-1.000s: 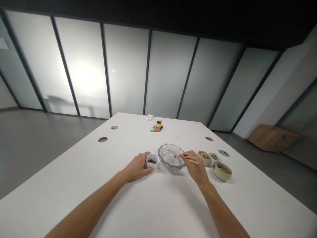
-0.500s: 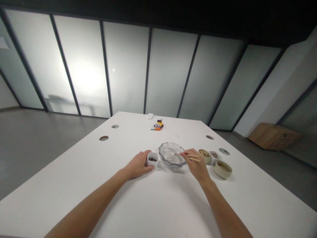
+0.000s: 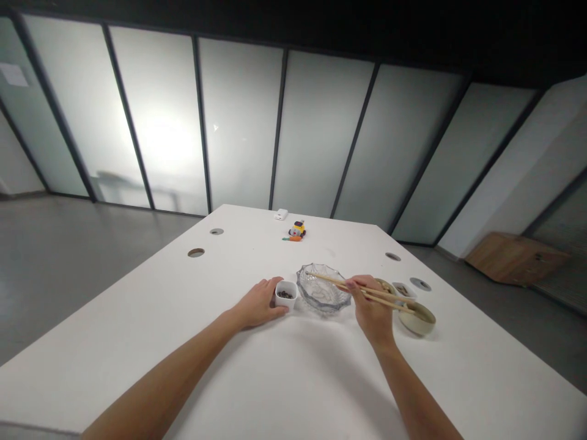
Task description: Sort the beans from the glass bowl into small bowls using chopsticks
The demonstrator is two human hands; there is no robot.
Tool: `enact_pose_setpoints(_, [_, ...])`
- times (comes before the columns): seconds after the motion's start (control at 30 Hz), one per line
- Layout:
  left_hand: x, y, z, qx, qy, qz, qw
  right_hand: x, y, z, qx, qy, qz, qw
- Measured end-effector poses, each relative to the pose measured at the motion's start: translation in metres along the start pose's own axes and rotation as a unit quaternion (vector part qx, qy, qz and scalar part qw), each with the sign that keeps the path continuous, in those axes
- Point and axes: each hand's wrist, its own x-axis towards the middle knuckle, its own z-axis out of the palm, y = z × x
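My left hand (image 3: 261, 305) rests on the table, thumb and fingers around a small white square cup (image 3: 293, 297) holding small dark pieces. My right hand (image 3: 373, 311) grips a pair of wooden chopsticks (image 3: 383, 297). Their tips reach left over the clear glass bowl (image 3: 328, 307), near its far left rim; whether anything sits between them is too small to tell. Just right of this hand stands a greenish bowl (image 3: 417, 324). Behind it are a white dish (image 3: 404, 291) with brownish pieces and another bowl (image 3: 386, 286) with pale pieces, partly hidden by my hand.
Farther back on the white table (image 3: 257, 373) sit a yellow toy vehicle (image 3: 298, 229), an orange carrot-shaped piece (image 3: 294, 239) and a white box-like object (image 3: 281, 214). Round holes, one of them here (image 3: 196, 252), lie near the table's sides. A brown cardboard piece (image 3: 516, 258) is on the floor at right.
The chopsticks have swung so that their tips extend farther left across the glass bowl. My right hand has shifted slightly right and turned. My left hand stays on the white cup.
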Motion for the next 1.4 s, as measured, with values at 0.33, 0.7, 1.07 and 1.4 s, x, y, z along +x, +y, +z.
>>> enact_pose_setpoints(0.33, [0.000,-0.001,0.000,-0.007,0.004,0.006,1.000,0.021,0.019,-0.028,-0.126,-0.017,0.054,0.990])
enact_pose_setpoints(0.7, [-0.001,-0.002,-0.001,-0.002,0.000,0.006,1.000,0.009,0.025,0.005,-0.044,-0.154,0.038,0.986])
enact_pose_setpoints(1.07, [-0.001,-0.004,0.001,-0.021,0.033,0.021,0.999,0.014,0.025,-0.010,-0.054,-0.118,0.040,0.991])
enact_pose_setpoints(1.4, [-0.016,0.043,0.008,-0.136,0.052,0.102,0.984,0.005,-0.029,-0.019,-0.132,-0.048,-0.290,0.947])
